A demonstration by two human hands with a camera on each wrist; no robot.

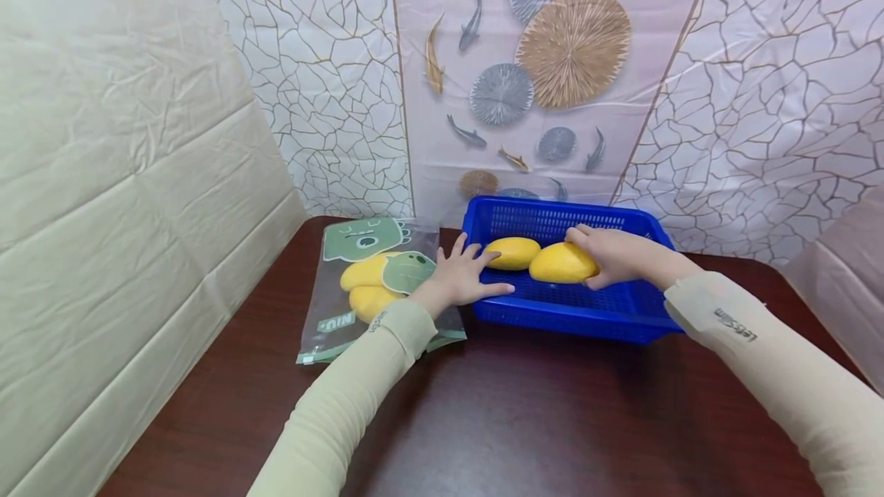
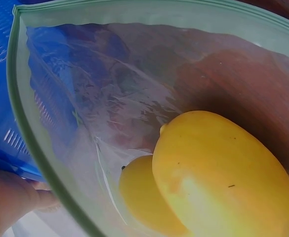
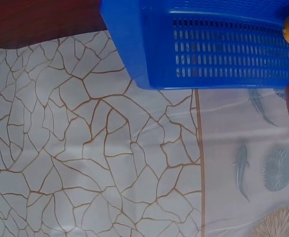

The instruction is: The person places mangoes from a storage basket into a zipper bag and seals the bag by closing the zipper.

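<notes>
My right hand [image 1: 616, 255] grips a yellow mango [image 1: 561, 264] over the blue plastic basket [image 1: 552, 317], thumb on its near side and fingers at its top. A second mango [image 1: 514, 253] lies in the basket, left of it. My left hand [image 1: 457, 274] reaches over the basket's left rim with fingers spread, a fingertip close to the second mango; whether it touches cannot be told. Under my left forearm a clear zip bag [image 1: 319, 282] with green cartoon prints lies flat with two mangoes inside; the left wrist view shows the larger-looking mango [image 2: 223, 173] through the bag.
The dark wooden table [image 1: 525, 413] carries the bag on the left and the basket at the back. A patterned cloth [image 1: 331, 75] hangs behind the basket. Pale cloth walls [image 1: 124, 213] flank the table on the left and right.
</notes>
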